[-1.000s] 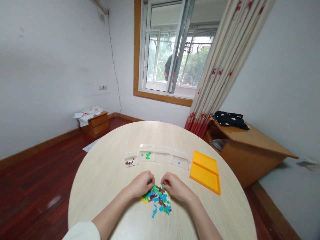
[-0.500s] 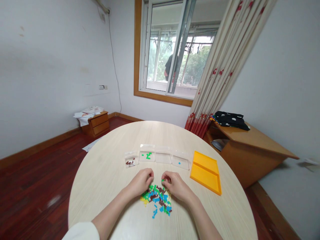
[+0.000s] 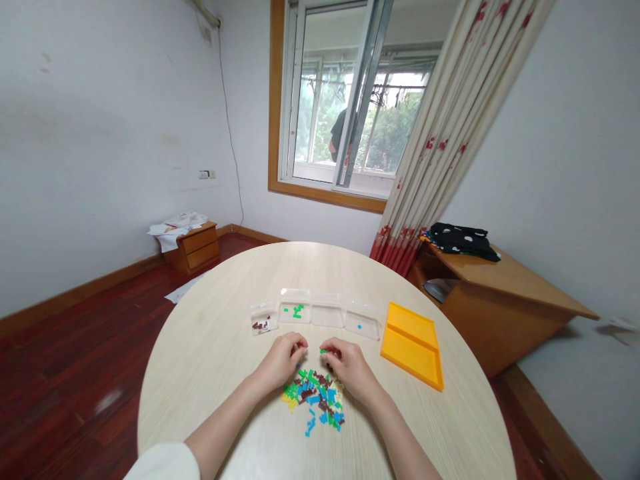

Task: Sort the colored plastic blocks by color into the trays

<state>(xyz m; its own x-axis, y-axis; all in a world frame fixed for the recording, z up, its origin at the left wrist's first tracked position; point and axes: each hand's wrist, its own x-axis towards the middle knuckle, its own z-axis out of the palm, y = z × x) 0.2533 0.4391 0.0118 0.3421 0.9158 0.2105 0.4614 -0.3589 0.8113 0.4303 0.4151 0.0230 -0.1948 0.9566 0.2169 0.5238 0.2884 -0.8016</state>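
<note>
Lying on the near half of a round, pale wood-grain table (image 3: 200,357) is a loose pile of small plastic building bricks (image 3: 314,397), mixed blue, brown, green, yellow and cream. Just past its far edge, both bare hands face each other, well apart. The right hand (image 3: 345,360) has thumb and forefinger clamped on a tiny green brick (image 3: 323,351). The left hand (image 3: 283,360) is curled, thumb and fingertip close together; whether they grip anything, I cannot tell.

The step in hand appears to be picking single bricks out of the pile; the next move seems to call for a steady pinch on the small green one.

Beyond the hands stand four transparent boxes (image 3: 327,315) in a row: the leftmost holds brown pieces (image 3: 260,325), the next green pieces (image 3: 298,311), the rightmost a blue piece (image 3: 359,327). Right of them lies a yellow divided tray (image 3: 411,360). Behind everything is a sliding window (image 3: 320,100).
</note>
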